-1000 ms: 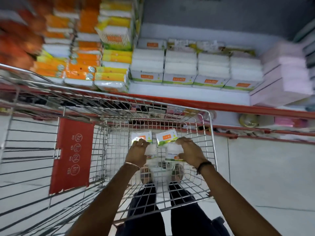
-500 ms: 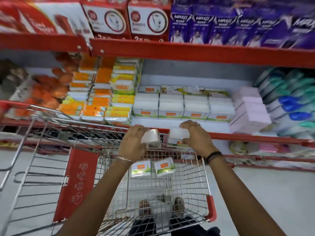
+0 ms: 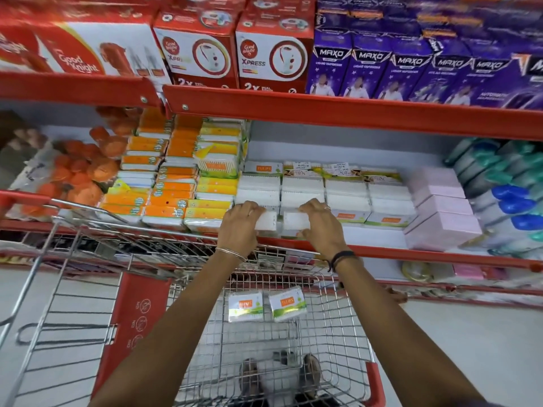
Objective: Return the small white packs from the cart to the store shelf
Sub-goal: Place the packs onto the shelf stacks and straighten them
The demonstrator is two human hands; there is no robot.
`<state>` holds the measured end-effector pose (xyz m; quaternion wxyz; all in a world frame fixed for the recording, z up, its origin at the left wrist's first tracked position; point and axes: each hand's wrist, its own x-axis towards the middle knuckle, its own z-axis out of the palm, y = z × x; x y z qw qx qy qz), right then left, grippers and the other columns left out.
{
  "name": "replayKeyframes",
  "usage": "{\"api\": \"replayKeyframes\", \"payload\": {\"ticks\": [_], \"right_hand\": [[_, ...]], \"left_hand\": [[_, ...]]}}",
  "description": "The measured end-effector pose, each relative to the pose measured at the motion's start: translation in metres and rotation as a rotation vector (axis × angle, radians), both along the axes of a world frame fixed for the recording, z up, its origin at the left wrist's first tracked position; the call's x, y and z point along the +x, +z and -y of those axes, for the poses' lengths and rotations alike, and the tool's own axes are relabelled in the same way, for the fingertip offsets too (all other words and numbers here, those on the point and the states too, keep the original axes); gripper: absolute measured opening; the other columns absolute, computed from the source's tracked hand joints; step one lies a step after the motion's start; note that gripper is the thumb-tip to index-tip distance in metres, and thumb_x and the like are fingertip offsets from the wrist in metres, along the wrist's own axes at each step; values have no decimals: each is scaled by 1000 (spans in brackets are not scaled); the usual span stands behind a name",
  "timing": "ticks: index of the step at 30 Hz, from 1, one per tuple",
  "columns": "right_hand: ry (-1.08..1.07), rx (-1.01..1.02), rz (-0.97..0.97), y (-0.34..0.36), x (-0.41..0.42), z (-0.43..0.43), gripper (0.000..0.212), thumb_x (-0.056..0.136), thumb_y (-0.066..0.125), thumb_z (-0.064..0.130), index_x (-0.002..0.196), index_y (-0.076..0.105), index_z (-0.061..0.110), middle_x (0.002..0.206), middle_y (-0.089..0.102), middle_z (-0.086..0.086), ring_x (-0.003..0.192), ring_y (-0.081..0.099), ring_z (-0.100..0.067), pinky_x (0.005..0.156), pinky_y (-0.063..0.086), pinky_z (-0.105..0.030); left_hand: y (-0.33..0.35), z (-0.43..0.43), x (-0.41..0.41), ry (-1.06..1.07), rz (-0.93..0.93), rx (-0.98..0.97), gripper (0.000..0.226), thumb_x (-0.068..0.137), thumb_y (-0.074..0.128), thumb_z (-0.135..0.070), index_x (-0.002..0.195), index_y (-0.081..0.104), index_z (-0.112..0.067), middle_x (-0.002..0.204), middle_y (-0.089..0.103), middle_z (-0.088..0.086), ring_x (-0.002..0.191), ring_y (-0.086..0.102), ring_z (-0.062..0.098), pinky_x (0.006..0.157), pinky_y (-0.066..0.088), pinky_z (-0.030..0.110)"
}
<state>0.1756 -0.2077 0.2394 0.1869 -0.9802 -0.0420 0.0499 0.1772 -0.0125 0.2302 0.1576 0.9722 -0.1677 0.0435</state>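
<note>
My left hand [image 3: 239,223] grips a small white pack [image 3: 266,221] and my right hand [image 3: 321,223] grips another small white pack [image 3: 293,221]. Both packs sit side by side at the front edge of the red store shelf [image 3: 396,251], in front of stacked white packs [image 3: 302,190]. Two more small white packs with orange and green labels [image 3: 246,306] [image 3: 287,304] lie in the wire cart [image 3: 338,318] below my forearms.
Orange and yellow packs [image 3: 176,195] are stacked left of the white ones, pink boxes [image 3: 440,207] to the right, bottles [image 3: 511,198] at far right. A red upper shelf rail [image 3: 323,108] carries boxed goods overhead. The cart's red child-seat flap [image 3: 133,327] stands at left.
Both hands lifted a pack each out of the cart and carried them up and forward onto the shelf's front edge. The view tilted up toward the shelves.
</note>
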Motion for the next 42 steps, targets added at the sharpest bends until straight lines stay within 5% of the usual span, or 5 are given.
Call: {"api": "replayKeyframes", "payload": {"ticks": [12, 21, 29, 33, 42], "right_hand": [[-24, 49, 71, -21, -11, -6, 50, 83, 56, -6, 129, 51, 11, 134, 49, -7, 122, 45, -27, 87, 55, -38], [74, 214, 239, -58, -87, -18, 26, 89, 57, 20, 113, 61, 14, 112, 64, -7, 95, 51, -10, 72, 52, -25], [57, 166, -312, -145, -108, -24, 46, 96, 50, 20, 139, 37, 13, 146, 40, -12, 130, 43, -30, 104, 39, -38], [106, 87, -442, -197, -102, -27, 55, 93, 54, 17, 142, 30, 11, 149, 37, -14, 136, 36, -30, 113, 29, -36], [331, -345, -523, -284, -91, -25, 88, 85, 66, 20, 148, 6, 8, 159, 13, -11, 146, 13, -28, 119, 10, -45]], "left_hand": [[-21, -1, 14, -111, -37, -60, 58, 61, 62, 22, 115, 58, 2, 119, 61, 23, 108, 57, 41, 98, 45, 53], [-61, -20, -53, -75, 214, -292, 21, 86, 47, -10, 102, 60, -4, 100, 67, 18, 98, 51, 23, 81, 38, 37], [-171, -43, -101, -24, -367, -201, 34, 84, 43, -24, 108, 55, -4, 104, 62, 21, 95, 57, 37, 79, 54, 45], [-225, -47, -107, 35, -589, -114, 47, 72, 69, -3, 116, 53, 3, 115, 58, 27, 102, 57, 45, 83, 53, 52], [-291, -37, -80, -12, -714, 309, 85, 83, 63, -11, 145, 5, -6, 157, 7, 12, 142, 12, 26, 114, 19, 45]]}}
